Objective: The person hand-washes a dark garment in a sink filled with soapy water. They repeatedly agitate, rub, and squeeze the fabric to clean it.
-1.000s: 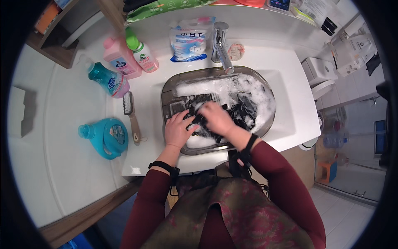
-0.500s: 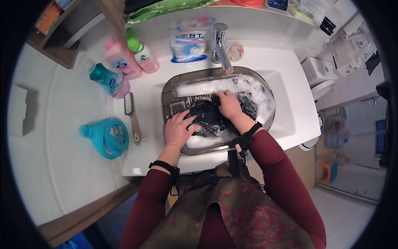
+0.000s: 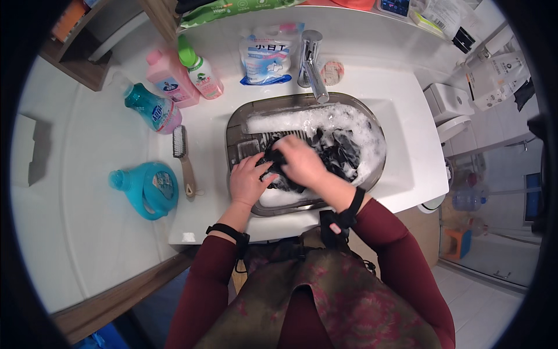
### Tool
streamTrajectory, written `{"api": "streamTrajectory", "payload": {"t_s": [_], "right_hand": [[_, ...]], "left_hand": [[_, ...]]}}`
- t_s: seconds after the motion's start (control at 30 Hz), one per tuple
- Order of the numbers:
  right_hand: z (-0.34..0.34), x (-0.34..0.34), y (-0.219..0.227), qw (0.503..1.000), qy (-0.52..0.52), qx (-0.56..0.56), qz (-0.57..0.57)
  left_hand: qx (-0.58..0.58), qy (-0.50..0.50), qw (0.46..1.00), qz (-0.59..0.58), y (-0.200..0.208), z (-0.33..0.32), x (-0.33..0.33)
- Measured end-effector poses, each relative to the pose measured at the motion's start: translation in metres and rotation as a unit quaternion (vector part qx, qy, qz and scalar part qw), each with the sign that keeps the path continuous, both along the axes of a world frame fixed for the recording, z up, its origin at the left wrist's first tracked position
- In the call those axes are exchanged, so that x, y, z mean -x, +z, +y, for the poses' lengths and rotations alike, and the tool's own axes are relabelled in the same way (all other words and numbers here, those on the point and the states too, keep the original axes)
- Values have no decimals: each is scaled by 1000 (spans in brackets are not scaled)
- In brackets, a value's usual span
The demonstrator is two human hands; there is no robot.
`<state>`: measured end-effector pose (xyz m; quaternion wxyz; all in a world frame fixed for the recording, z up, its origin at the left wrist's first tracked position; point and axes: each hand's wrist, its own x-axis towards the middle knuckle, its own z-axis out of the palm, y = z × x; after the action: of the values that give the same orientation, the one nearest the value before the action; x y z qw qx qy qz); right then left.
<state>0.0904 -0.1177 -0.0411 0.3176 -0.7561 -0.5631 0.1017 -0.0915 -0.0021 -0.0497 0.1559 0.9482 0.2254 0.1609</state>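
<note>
White bench [image 3: 404, 84] takes up the middle of the view, a sink recessed in it. Grey basin [image 3: 237, 125] sits over the sink, rounded at the corners, a ribbed panel [image 3: 285, 138] showing in its floor. White foam [image 3: 273, 121] lies thick along the far and right sides of the basin. Black cloth [image 3: 343, 154], wet and bunched, lies inside, from under the hands across to the right-hand suds.

Blue jug [image 3: 139, 181] stands left of the basin; white packet [image 3: 265, 61] upright behind it, beside the chrome faucet [image 3: 310, 61]. Teal-and-pink bottle [image 3: 154, 110] at far left.

Left hand [image 3: 247, 183]: fingers spread, thumb apart, resting at the cloth's left edge. Right hand [image 3: 299, 163]: curled and blurred over the cloth, just beside the left; fingertips hidden, cannot tell whether they pinch the fabric. Brush [image 3: 187, 168] lies between jug and basin, bristles at the far end.
</note>
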Motion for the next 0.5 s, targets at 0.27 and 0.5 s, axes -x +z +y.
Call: {"api": "streamTrajectory", "payload": {"t_s": [0.27,0.5], "right_hand": [[34,-6,5,978,-139,150,-38],[44,1,1,998,52,-13,-23]], "left_hand": [[3,-11,1000,-18,4,0,0],[-8,-6,1000,-17,4,0,-1]]}}
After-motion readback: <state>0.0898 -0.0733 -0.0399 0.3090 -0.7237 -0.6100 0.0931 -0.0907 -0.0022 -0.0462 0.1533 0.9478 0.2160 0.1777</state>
